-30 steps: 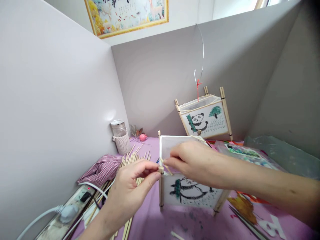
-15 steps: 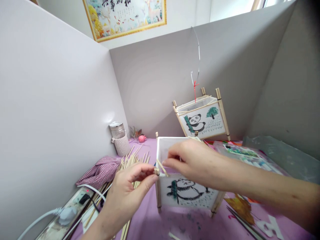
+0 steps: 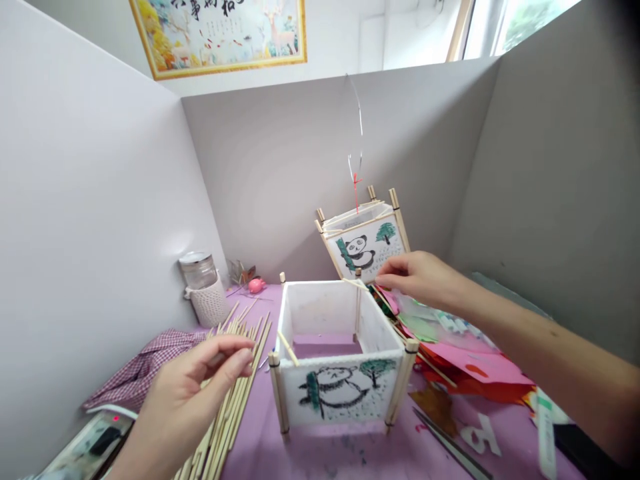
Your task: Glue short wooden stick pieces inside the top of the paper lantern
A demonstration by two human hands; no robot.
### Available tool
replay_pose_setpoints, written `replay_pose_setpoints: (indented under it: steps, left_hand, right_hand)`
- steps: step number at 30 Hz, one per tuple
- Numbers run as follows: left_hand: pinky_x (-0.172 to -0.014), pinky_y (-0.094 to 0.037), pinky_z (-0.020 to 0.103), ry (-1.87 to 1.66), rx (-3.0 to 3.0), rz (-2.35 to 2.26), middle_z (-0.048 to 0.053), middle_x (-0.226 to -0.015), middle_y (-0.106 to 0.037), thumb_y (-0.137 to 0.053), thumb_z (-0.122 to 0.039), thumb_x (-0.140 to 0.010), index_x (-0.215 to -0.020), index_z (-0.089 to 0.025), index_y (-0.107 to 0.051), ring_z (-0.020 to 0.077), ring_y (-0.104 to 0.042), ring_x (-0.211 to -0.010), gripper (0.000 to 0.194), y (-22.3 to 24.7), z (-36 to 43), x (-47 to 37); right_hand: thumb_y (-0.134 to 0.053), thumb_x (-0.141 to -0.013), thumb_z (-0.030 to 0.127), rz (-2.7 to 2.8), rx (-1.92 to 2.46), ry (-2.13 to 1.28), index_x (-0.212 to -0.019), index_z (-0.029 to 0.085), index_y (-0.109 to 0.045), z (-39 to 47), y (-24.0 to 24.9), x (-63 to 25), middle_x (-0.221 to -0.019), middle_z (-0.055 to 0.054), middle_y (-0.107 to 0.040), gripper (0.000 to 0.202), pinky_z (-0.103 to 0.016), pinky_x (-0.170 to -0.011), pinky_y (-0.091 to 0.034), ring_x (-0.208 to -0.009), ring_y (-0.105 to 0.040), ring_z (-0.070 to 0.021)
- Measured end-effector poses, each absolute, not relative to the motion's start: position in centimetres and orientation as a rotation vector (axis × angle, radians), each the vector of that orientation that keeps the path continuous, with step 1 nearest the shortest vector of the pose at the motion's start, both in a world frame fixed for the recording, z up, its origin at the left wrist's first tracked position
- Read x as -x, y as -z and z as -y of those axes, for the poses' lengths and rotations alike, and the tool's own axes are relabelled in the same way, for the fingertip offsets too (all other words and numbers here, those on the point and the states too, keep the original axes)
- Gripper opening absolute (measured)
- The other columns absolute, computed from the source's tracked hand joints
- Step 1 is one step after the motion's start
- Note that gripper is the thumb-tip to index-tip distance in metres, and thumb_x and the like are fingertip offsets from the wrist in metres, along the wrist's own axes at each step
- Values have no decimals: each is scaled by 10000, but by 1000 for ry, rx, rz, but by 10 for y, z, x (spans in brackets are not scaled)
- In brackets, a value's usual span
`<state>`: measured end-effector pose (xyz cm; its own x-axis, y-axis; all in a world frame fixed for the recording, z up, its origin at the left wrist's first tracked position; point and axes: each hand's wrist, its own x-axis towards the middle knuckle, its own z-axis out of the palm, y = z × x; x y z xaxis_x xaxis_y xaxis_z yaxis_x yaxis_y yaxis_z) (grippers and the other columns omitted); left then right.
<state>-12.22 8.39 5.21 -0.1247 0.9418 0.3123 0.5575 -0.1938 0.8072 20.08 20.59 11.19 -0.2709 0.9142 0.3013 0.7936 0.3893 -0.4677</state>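
A square white lantern frame [image 3: 345,393] with stick corner posts and a panda drawing stands upright on the purple table. One short stick [image 3: 288,348] lies slantwise across its near left corner, another [image 3: 354,284] at the far right corner. My left hand [image 3: 193,387] is left of the frame, above loose sticks, thumb and fingertips close together; whether anything is between them is hidden. My right hand [image 3: 417,275] is beyond the frame's far right corner, fingertips pinched near the hanging lantern [image 3: 367,247]; what they hold, if anything, is too small to tell.
Many thin sticks [image 3: 235,407] lie at the left, near a checked cloth [image 3: 145,367], a power strip [image 3: 95,443] and a cup [image 3: 205,293]. Colored papers [image 3: 480,363], scissors [image 3: 450,443] and a dry leaf [image 3: 434,408] lie at the right. Grey partitions surround the table.
My right hand has moved from above the frame to beyond its far right corner. My left hand has let go of the near left post and drawn leftward. The view has shifted right.
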Motion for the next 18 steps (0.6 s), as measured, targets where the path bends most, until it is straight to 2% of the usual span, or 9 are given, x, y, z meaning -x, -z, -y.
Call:
replay_pose_setpoints:
  steps: [4, 8, 10, 15, 18]
  left_hand:
    - [-683, -520, 194, -1325, -1764, -1719, 10, -766, -718, -634, -527, -762, -906, -231, -672, 178, -679, -755, 331, -65, -83, 119]
    - [-674, -519, 190, -1347, -1735, -1752, 8, -774, -726, -637, -529, -759, -919, -232, -674, 178, -675, -741, 339, -68, -78, 117]
    - [-681, -524, 200, -1352, -1740, -1751, 11, -791, -728, -635, -525, -762, -921, -230, -679, 183, -671, -744, 337, -67, -73, 117]
    - [-674, -535, 224, -1481, -1714, -1750, 19, -795, -717, -706, -451, -718, -864, -234, -709, 205, -655, -754, 261, -65, -55, 110]
    - [-617, -537, 240, -1534, -1673, -1651, 19, -732, -701, -752, -404, -673, -801, -245, -728, 209, -648, -688, 205, -64, -42, 94]
  right_hand:
    - [-567, -801, 303, 2230, 1419, -152, -729, 215, -684, -210, -114, -179, -693, 13, -675, 164, -235, -558, -364, -656, -589, -148]
    - [-606, -782, 326, 2315, 1585, 56, -751, 210, -694, -213, -113, -157, -734, -26, -698, 148, -248, -510, -324, -657, -605, -177]
    - [-613, -768, 287, 2326, 1628, 102, -725, 189, -691, -215, -112, -151, -725, -51, -697, 132, -254, -494, -298, -648, -606, -187]
    - [-538, -808, 273, 2229, 1521, 81, -729, 186, -667, -208, -123, -161, -698, -26, -669, 174, -250, -530, -323, -648, -586, -161]
    - [-543, -824, 327, 2055, 1274, -145, -737, 177, -651, -177, -136, -173, -648, 7, -612, 204, -238, -546, -346, -614, -540, -133]
